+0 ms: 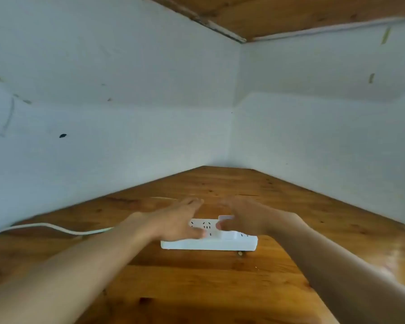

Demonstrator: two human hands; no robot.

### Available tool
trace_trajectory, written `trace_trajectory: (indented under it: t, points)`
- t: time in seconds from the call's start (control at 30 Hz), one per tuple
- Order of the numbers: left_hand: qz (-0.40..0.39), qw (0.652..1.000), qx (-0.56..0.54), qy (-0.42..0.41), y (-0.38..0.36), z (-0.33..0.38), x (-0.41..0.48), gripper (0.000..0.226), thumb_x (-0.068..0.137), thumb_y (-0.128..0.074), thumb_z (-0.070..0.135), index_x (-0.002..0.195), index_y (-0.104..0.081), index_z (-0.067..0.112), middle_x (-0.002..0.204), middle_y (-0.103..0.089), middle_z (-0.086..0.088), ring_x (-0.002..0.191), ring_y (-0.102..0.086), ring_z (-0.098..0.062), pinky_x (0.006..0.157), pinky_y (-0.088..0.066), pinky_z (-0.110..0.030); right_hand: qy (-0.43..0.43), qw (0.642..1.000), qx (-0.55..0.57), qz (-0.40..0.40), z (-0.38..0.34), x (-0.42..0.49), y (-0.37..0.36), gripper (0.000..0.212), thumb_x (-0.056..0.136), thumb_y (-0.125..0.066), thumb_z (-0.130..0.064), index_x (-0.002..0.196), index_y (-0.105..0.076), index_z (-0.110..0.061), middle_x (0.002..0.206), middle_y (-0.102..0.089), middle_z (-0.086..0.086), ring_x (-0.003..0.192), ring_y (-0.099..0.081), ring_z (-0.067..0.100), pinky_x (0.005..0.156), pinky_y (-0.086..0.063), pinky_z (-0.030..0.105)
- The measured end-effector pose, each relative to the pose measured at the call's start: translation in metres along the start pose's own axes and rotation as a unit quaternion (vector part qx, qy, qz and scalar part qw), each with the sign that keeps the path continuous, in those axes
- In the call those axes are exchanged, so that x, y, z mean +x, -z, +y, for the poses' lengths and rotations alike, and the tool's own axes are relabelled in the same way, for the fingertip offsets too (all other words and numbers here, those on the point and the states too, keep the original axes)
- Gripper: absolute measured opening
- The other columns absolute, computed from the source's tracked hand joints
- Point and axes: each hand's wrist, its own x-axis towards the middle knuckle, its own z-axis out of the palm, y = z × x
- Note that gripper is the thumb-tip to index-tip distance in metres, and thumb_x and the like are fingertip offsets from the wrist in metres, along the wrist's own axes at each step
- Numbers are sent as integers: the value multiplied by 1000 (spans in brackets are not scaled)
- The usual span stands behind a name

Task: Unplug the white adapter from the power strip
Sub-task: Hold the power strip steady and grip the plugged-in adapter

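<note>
The white adapter [225, 218] is seen as a small, smooth, rounded block of white plastic, seated in the power strip [211, 244] directly beneath the fingers of the right hand [246, 218]; only its top edge is visible, the remainder being covered by that hand. The power strip is a long, flat, matte white bar with rounded corners and dark socket slots on its upper face, laid on a glossy, knotted wooden surface [197, 288]. The right hand is curled over the adapter with fingers and thumb partly closed around it; whether a firm hold has been established cannot be determined, as the hand is blurred. The left hand [173, 222] is spread flat and open, palm down, on the strip's end just beside the adapter, with nothing grasped. A white cable [56, 228] is routed away from the strip past the left wrist. Rough white walls [126, 136] enclose the corner beyond both hands. A small pale fragment [240, 253] is seen on the wood just below the right hand's end of the strip.
</note>
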Motion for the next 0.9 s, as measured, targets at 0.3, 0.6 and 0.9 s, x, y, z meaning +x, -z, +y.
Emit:
trace_trajectory:
  t: [0.3, 0.6, 0.9]
  points:
    - [-34, 992, 112, -35, -32, 4, -2, 66, 99, -30, 46, 148, 4, 19, 159, 6, 1, 144, 7, -14, 115, -1, -34, -2, 1000, -28, 13, 13, 5, -18, 37, 91, -64, -33, 124, -53, -24, 129, -58, 1, 111, -56, 21, 95, -49, 39]
    - [8, 983, 171, -69, -48, -3, -2, 60, 101, -22, 42, 147, 9, 19, 158, 12, 0, 142, 15, -10, 110, 8, -27, 24, 999, -33, 30, 18, 12, -19, 32, 87, -69, -32, 116, -60, -20, 113, -61, -2, 98, -55, 17, 83, -47, 30]
    - [25, 982, 176, -70, -51, -2, -4, 58, 101, -22, 39, 147, 9, 20, 158, 12, 1, 141, 15, -10, 115, 5, -30, 40, 998, -35, 34, 20, 17, -13, 31, 83, -74, -32, 110, -63, -20, 101, -55, -6, 89, -52, 14, 63, -34, 19]
